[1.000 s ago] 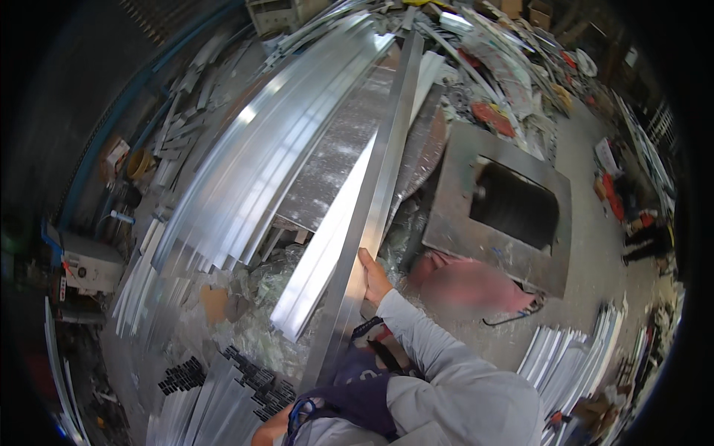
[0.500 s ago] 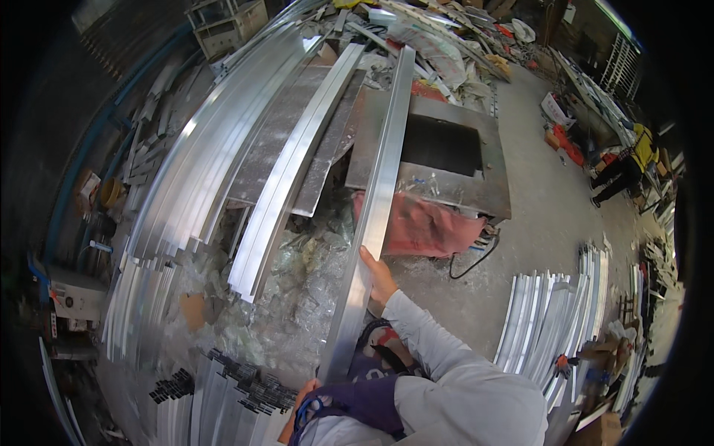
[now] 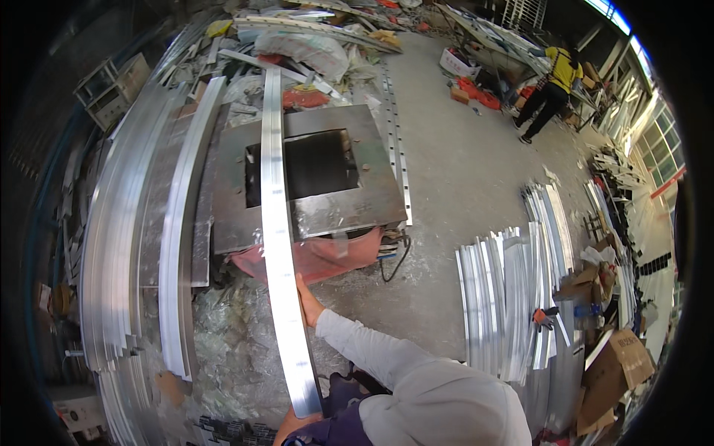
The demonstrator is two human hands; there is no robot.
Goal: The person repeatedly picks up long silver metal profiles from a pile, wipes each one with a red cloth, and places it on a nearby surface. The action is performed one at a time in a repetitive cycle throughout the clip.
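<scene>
Two hands: the left hand (image 3: 296,422) is at the near end of the long profile (image 3: 279,260), mostly hidden, so I cannot tell how its fingers close; the right hand (image 3: 310,305) has its fingers clamped on the right edge.
Long profile: it runs from the left fingers past the right ones and out over the opening ahead; bright, smooth, straight-edged metal, probably aluminium.
Handling: likely stiff and fairly light for its length, but front-heavy from here and slick; a hold nearer its middle, clear of sharp edges, should balance better.
Plastic film: crumpled, clear and glossy, heaped left of the right fingers (image 3: 227,327).
Red cloth: soft, loosely folded, just beyond the right fingers (image 3: 346,254).
Metal surface: flat, dull and scuffed with a rectangular opening, farther ahead of the fingers (image 3: 375,178).
Second profile: pale, narrow and ridged, lying left of the fingers (image 3: 182,201).
Bundled profiles: slim silvery lengths, well right of the fingers (image 3: 487,297).
Co-worker: yellow top, dark trousers, far ahead and right of the fingers (image 3: 561,74).
</scene>
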